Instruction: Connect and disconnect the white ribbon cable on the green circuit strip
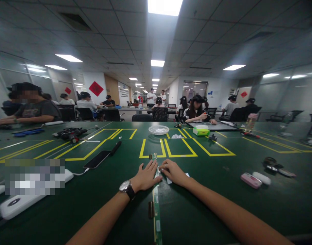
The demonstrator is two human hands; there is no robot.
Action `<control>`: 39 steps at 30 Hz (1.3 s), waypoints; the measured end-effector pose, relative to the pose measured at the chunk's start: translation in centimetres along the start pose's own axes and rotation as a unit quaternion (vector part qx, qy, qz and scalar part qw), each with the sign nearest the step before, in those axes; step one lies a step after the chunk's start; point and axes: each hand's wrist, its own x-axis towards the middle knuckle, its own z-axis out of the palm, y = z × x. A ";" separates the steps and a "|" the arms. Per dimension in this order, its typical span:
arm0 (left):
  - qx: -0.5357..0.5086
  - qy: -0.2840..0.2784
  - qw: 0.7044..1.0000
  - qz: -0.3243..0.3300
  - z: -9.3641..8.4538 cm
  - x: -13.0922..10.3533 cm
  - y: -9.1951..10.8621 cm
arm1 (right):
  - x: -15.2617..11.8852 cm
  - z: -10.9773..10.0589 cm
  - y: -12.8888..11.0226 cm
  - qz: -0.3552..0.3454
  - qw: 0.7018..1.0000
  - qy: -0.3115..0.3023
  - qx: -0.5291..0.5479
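Observation:
A long, narrow green circuit board (156,211) lies on the table, running away from me, with brown flexible tabs (151,209) along its left side. My left hand (146,177), wearing a wristwatch (126,188), rests flat across the board's far part with fingers stretched out and thumb to the right. Beside it, my right hand (173,173) has its fingers curled and pinched together at the board's right edge. Whatever is between those fingertips is too small to make out. A white piece of paper (169,180) shows partly from under my right hand.
Beyond my hands stands a white plastic basket (158,130). A phone (98,160) and white power strip (36,194) lie left. At right are a pink case (251,180) and a green-white pack (201,130). Yellow tape (181,156) marks the green table; several people sit beyond.

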 end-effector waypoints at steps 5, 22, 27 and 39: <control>-0.007 -0.013 1.000 0.003 -0.3 0.1 0.0 | 0.0 -0.1 0.1 -0.012 1.000 -0.005 0.001; -0.004 -0.018 1.000 0.017 -1.1 -0.2 0.3 | 0.2 -0.1 -0.1 0.013 1.000 0.014 -0.002; -0.006 -0.024 0.999 0.030 -1.4 -0.1 0.3 | 0.2 0.1 -0.1 0.024 0.999 0.024 0.021; 0.002 -0.007 1.000 0.026 -0.7 0.3 0.2 | 0.1 0.0 -0.1 0.024 0.999 0.021 -0.004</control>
